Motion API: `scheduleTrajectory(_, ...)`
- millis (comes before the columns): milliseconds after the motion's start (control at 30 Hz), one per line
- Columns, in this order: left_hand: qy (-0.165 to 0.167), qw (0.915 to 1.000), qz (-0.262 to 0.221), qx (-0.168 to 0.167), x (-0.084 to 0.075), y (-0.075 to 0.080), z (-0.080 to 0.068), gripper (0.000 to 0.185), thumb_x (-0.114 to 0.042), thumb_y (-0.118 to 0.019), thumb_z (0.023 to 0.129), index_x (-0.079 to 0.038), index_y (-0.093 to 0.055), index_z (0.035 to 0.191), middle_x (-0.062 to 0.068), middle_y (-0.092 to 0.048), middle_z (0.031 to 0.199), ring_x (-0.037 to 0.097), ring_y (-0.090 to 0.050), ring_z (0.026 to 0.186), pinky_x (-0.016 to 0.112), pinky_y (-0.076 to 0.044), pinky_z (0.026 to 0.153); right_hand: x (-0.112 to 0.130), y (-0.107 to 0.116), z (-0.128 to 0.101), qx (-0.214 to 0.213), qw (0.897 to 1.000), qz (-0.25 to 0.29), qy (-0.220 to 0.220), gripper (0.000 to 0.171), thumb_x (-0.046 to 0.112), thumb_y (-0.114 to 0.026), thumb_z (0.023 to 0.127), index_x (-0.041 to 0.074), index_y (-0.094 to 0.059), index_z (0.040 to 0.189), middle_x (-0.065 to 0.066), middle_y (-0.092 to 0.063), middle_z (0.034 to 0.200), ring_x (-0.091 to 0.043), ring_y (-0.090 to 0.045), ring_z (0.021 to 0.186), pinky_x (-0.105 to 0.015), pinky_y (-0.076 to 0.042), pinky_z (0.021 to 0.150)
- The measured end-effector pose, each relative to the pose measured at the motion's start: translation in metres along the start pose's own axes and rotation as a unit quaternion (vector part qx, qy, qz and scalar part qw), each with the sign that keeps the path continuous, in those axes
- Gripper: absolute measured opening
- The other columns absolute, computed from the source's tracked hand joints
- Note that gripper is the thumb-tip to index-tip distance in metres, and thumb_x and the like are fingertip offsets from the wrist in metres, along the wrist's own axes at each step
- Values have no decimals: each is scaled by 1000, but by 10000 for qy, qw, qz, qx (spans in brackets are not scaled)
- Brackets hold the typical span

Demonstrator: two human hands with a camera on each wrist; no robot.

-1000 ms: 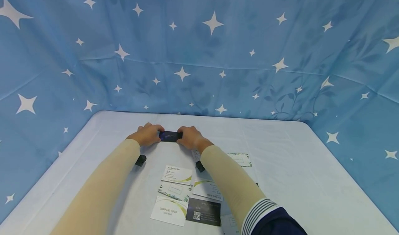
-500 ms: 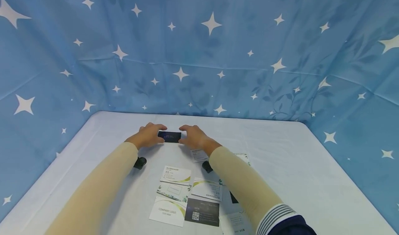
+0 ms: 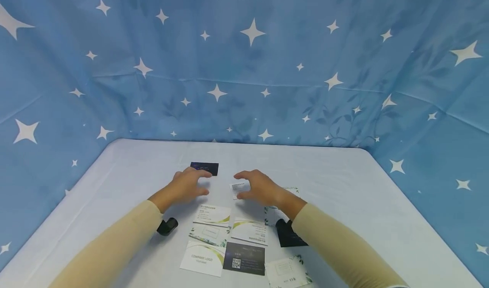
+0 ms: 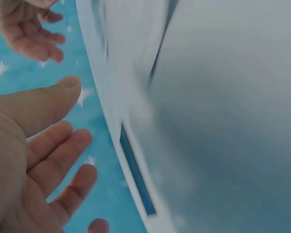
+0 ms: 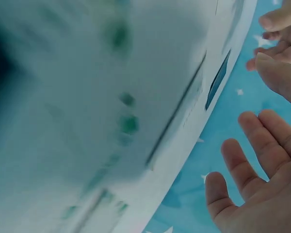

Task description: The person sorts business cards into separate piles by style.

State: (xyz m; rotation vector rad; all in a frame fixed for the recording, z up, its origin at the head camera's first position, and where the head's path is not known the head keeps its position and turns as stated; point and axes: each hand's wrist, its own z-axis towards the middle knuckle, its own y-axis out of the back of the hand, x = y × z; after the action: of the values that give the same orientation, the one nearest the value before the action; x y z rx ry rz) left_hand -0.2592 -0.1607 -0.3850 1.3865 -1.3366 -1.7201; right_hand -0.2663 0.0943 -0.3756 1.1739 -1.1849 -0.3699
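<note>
A dark business card (image 3: 208,166) lies flat toward the back of the white table, partly covered by my left hand (image 3: 186,186) in the head view. That hand is held above the table, thumb and fingers spread, holding nothing. In the left wrist view the same dark card (image 4: 137,170) shows beyond the relaxed fingers (image 4: 72,191). My right hand (image 3: 263,189) hovers to the right, fingers apart and also bare. It overlaps a small white card (image 3: 237,188) with printed text. The right wrist view shows the right palm (image 5: 269,204) turned inward, with the dark card (image 5: 217,81) farther off.
Nearer the front lie several cards: a white one with a company logo (image 3: 202,258), a black one with a QR code (image 3: 244,263), leaf-bordered ones (image 3: 210,233), and another black card (image 3: 288,237) partly behind the right wrist. A blue star-patterned curtain (image 3: 237,67) hangs behind the table (image 3: 328,173).
Both hands have let go of the dark card, drawn back toward the front and spread apart, the right one moving farther right. The dark card stays lying at the back.
</note>
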Motion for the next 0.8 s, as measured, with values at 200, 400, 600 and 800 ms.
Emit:
scheduleTrajectory(200,-102,9995,-246,-160,-24,-20,-32,48,-26,-80,87,-16,-66,131,4,-64,125,28,-50,124,53,-34,98,-6,-13,-49,-21,10000,-6,17,59,26,-79,88,14,-57,142,-5,-55,140,-28,-46,133,-49,-37,107)
scheduleTrajectory(400,-415,9973,-551,-243,-47,-30,-61,44,-25,-84,82,-15,-71,124,0,-67,117,25,-54,118,53,-35,97,-5,-21,-88,235,9996,124,70,57,29,-80,86,15,-60,138,-4,-56,137,-28,-49,130,-51,-37,106)
scheduleTrajectory(600,-1113,9915,-668,48,-64,-39,-78,48,-28,-86,79,-12,-71,121,1,-68,112,24,-55,111,54,-37,91,4,-19,-115,407,9991,74,-17,59,39,-84,80,19,-64,132,0,-59,126,-23,-55,116,-50,-43,98)
scheduleTrajectory(800,-1269,9896,-512,438,-78,-46,-88,53,-40,-88,73,-17,-72,118,-10,-67,107,15,-54,107,46,-36,88,8,-24,-131,393,9979,-420,297,58,47,-84,77,21,-68,127,9,-62,117,-16,-54,107,-46,-43,92)
